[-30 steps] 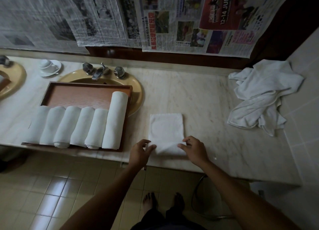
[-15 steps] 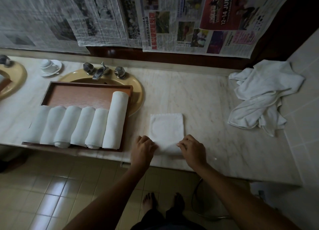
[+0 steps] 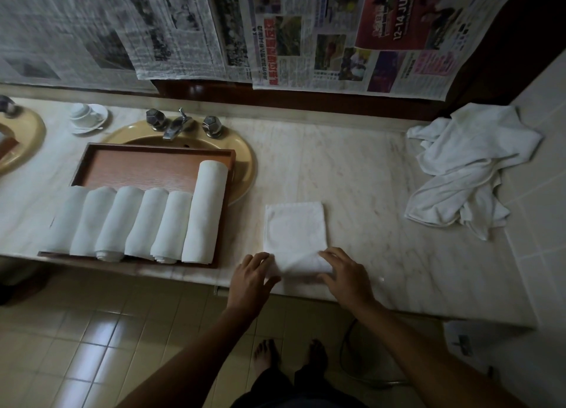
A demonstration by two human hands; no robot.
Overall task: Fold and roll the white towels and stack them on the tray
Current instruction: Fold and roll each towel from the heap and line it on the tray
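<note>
1. Left hand (image 3: pixel 249 277) fingers spread fairly straight, touching near left corner of folded towel (image 3: pixel 294 234)
2. Right hand (image 3: pixel 344 274) fingers loosely bent, pressing near right corner
3. Towel flat, rectangular, soft terry, at front edge of marble table (image 3: pixel 367 187)
4. Six rolled towels (image 3: pixel 137 223) on wooden tray (image 3: pixel 153 165)
5. Crumpled towel pile (image 3: pixel 468 168) at right end

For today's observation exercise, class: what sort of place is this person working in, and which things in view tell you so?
Most likely a bathroom vanity, perhaps in a hotel. A yellow sink with a metal tap is set into the marble counter, and rolled white towels lie on a wooden tray.
</note>
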